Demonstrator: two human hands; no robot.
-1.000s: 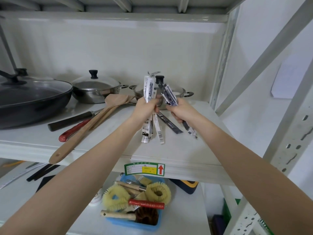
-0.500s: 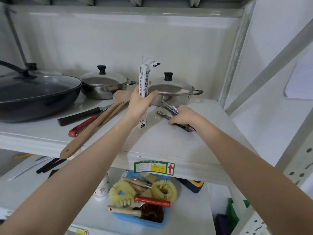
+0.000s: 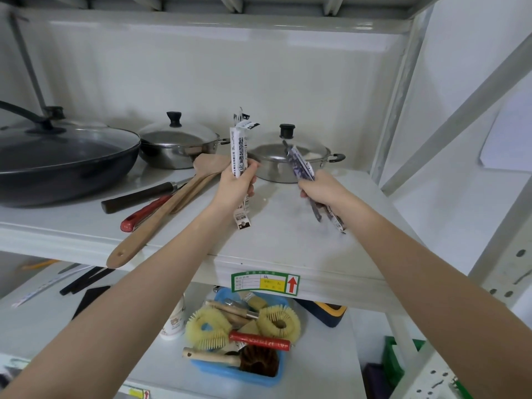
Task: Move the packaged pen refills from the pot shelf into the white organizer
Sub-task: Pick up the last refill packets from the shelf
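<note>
Left hand [image 3: 234,187] has a closed grip round the white refill packs [image 3: 239,156]. Long axis is near vertical, tops up past the pot lids, bottom ends hanging just above the pot shelf [image 3: 288,240]. Grip sits about mid-length, so the packs stick out both ways.

Right hand [image 3: 322,191] has a closed grip on the dark refill packs [image 3: 300,168]. Axis is tilted: top ends lean far and left toward the steel pot [image 3: 290,165], bottom ends point near and right, clear of the shelf or barely so; can't tell which.

Both bundles are off the shelf, held apart, left one a bit farther left and more upright. No loose refills that I can see left on the shelf, only the wok [image 3: 63,165], wooden spatula [image 3: 161,211] and knives.

White organizer is not in view, so I can't say which hand is nearer to it. My guess: next move is to pull both back out past the shelf lip. The upright left bundle needs headroom under the shelf above; tilting it flatter first looks safer.
</note>
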